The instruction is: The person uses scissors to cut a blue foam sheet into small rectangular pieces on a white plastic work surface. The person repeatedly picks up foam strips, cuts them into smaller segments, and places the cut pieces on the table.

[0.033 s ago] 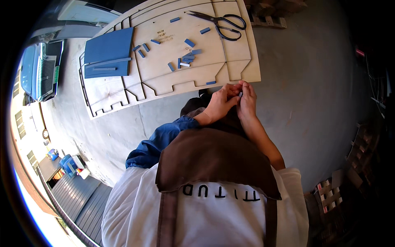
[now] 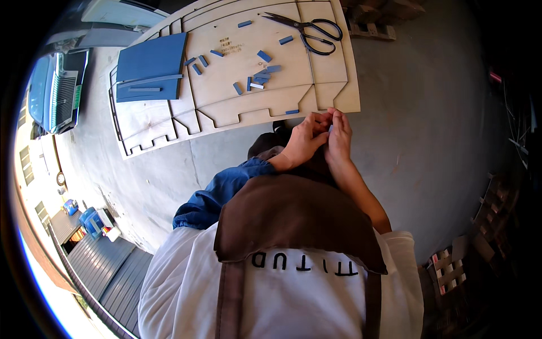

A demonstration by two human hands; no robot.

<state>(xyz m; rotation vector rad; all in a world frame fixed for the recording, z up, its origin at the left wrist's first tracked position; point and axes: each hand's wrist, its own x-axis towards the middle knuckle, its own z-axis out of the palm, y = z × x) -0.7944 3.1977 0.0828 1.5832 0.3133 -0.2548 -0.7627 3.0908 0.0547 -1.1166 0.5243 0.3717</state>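
My left hand (image 2: 303, 142) and my right hand (image 2: 339, 141) meet just off the near edge of the wooden board (image 2: 220, 93), fingertips pinched together. Between them shows a sliver of a small blue-grey piece (image 2: 331, 129), mostly covered by my fingers. Short blue foam blocks (image 2: 264, 56) are scattered over the board, several of them bunched near its middle. Close to my fingers, one blue block (image 2: 292, 112) lies at the board's near edge. Black-handled scissors (image 2: 305, 29) rest at the far right, blades apart. On the left lies a blue foam sheet (image 2: 149, 62) with two thin strips on it.
Dark cut lines and notches run across the board. Grey concrete floor (image 2: 418, 141) surrounds it. A vehicle (image 2: 56, 93) stands at the far left. Wooden pallets (image 2: 449, 271) sit at the lower right, with another pallet (image 2: 372, 31) beyond the board's right corner.
The board and everything on it appear shifted slightly to the right in the view. Both hands keep nearly the same place and the same pinch.
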